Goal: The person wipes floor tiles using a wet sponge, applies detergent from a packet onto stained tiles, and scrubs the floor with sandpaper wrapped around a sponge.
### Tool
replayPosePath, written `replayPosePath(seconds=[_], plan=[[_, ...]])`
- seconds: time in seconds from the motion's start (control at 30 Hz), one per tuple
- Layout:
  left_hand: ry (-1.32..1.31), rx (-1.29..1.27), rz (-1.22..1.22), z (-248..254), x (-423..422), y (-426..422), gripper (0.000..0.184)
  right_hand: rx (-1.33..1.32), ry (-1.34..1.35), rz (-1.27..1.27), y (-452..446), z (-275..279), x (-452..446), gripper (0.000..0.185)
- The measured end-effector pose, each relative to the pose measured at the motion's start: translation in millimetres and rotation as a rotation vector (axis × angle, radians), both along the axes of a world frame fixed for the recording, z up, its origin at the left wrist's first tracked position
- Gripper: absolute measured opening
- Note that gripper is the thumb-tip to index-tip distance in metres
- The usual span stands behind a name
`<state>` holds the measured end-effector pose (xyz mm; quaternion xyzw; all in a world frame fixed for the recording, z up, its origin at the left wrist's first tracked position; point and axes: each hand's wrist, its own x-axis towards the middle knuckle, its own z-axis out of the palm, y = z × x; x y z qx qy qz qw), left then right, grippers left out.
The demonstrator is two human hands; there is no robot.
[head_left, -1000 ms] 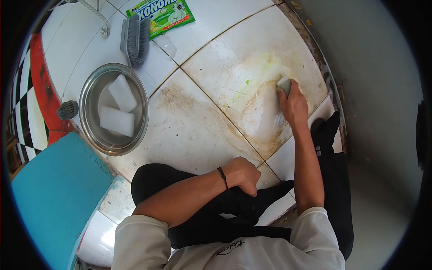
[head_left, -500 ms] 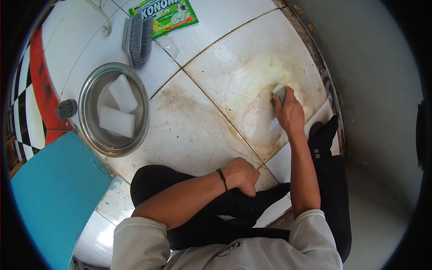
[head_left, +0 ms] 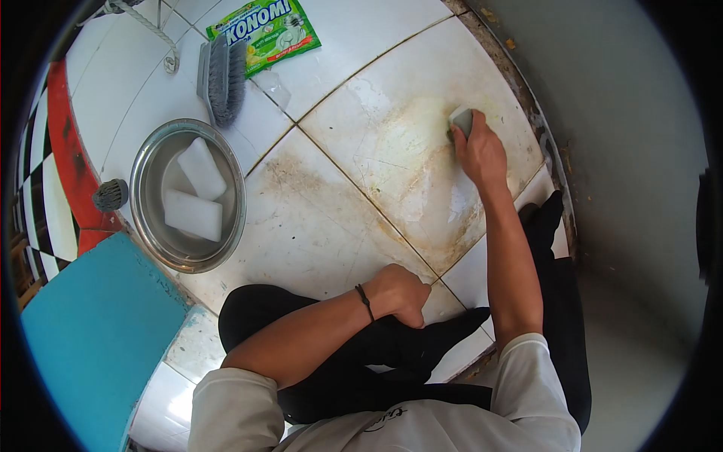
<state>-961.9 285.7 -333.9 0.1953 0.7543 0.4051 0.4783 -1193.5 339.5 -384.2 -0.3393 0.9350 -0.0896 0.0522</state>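
Observation:
My right hand point(head_left: 482, 153) is wrapped round a grey and white sponge point(head_left: 460, 120), pressed on the stained, wet floor tile point(head_left: 407, 143). Brown stains and a pale yellowish smear show around it. My left hand point(head_left: 401, 294), with a dark band at the wrist, rests curled near my folded leg; its fingers are bent under, and what they hold, if anything, is hidden. To the left, a round metal basin point(head_left: 188, 256) contains two white sponge blocks point(head_left: 193, 215).
A grey-bristled brush point(head_left: 224, 81) lies beside a green packet point(head_left: 271, 36) and a clear plastic scrap point(head_left: 273, 87). White rope point(head_left: 154, 32) hangs at upper left. A round scrubber point(head_left: 111, 195) sits left of the basin. A blue surface point(head_left: 98, 324) and grey wall point(head_left: 610, 135) flank the floor.
My right hand has moved up the tile with the sponge, and the bright green spots are now smeared pale. My left hand has stayed near my leg. The view has shifted slightly.

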Motion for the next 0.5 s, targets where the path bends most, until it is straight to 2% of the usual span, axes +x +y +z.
replayPosePath(seconds=[0.1, 0.17, 0.27, 0.37, 0.5], plan=[[0.005, 0.039, -0.016, 3, 4, 4, 0.062, -0.024, -0.049, 0.143, 30, 16, 71, 0.051], [-0.005, 0.030, -0.036, 6, 4, 5, 0.063, -0.041, -0.085, 0.014, 42, 22, 87, 0.051], [-0.011, -0.016, -0.002, 8, 5, 5, 0.058, -0.100, 0.017, -0.103, 52, 13, 45, 0.049], [-0.019, -0.039, 0.013, 7, 2, 3, 0.056, -0.039, -0.019, -0.134, 31, 13, 4, 0.048], [-0.022, -0.059, 0.007, 1, 0, 5, 0.057, -0.011, -0.036, -0.123, 16, -2, 4, 0.049]])
